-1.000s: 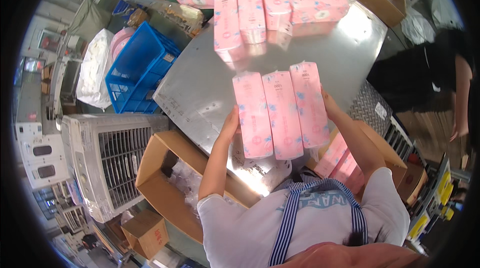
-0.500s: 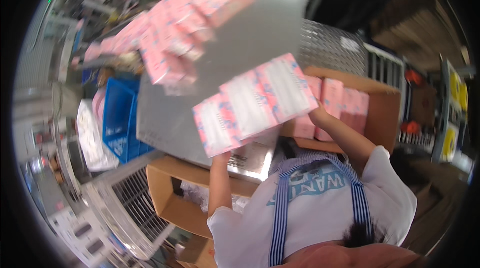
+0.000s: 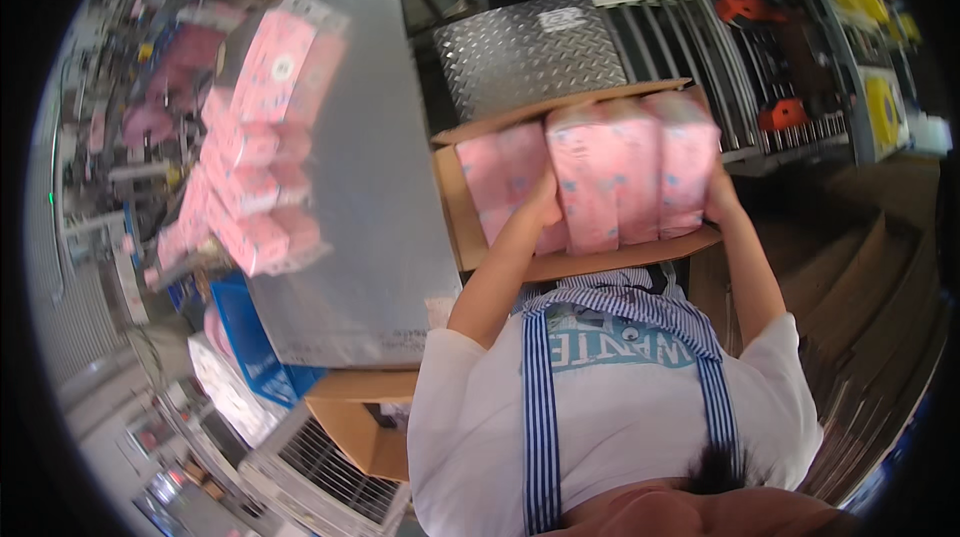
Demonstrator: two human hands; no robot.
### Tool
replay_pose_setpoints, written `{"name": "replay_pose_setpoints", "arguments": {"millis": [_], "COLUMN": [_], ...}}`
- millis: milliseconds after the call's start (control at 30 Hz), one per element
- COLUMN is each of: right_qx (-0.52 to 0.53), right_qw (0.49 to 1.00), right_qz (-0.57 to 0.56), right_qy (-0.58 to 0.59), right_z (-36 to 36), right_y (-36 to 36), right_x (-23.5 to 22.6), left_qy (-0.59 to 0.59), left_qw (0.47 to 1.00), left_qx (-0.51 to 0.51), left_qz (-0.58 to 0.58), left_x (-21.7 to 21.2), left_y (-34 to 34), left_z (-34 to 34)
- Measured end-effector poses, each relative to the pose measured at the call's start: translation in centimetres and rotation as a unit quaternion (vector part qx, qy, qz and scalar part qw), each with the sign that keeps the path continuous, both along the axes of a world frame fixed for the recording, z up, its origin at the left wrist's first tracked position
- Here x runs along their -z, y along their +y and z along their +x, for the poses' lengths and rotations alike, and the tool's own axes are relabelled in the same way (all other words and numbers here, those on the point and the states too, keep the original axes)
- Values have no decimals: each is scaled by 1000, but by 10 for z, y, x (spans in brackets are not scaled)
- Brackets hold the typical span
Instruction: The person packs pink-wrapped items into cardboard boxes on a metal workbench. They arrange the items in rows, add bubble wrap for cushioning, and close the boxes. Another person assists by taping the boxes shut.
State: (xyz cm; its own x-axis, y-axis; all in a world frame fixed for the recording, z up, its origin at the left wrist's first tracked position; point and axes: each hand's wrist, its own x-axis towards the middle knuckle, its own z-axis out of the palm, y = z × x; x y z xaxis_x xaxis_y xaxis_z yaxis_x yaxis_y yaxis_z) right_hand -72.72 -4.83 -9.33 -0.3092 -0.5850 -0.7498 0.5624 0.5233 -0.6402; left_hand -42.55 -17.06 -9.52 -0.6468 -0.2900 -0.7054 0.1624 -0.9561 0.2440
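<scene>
A row of three pink tissue packs with blue specks is squeezed between my two hands at the open cardboard box. My left hand presses on the row's left end, its fingers partly hidden between packs. At the right end, by the box's right wall, my right hand grips the outer pack. More pink packs stand inside the box, left of my left hand. How deep the held row sits in the box I cannot tell; it is slightly blurred.
Several pink packs lie heaped on the grey metal table at left. A blue crate and a second cardboard box are below the table's near end. Behind the box are a diamond-plate metal sheet and a roller conveyor.
Both hands have carried the three packs from over the table rightwards to the cardboard box, turning the row upright. The view has swung to the right.
</scene>
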Motion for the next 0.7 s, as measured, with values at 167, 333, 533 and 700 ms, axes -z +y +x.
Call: {"name": "replay_pose_setpoints", "arguments": {"millis": [167,333,533,700], "right_qx": [-245,-440,-406,-597], "right_qw": [614,733,691,557], "right_qz": [-58,-22,-173,11], "right_qy": [748,519,572,577], "right_z": [66,35,20,25], "right_y": [-19,-21,-31,-94], "right_x": [-47,23,-25,40], "left_qy": [-364,-384,-411,-413], "left_qw": [794,498,585,558], "left_qx": [84,331,318,345], "left_qz": [-479,-703,-623,-631], "left_x": [22,14,12,-4], "left_y": [37,45,46,36], "left_z": [15,-7,4,-10]}}
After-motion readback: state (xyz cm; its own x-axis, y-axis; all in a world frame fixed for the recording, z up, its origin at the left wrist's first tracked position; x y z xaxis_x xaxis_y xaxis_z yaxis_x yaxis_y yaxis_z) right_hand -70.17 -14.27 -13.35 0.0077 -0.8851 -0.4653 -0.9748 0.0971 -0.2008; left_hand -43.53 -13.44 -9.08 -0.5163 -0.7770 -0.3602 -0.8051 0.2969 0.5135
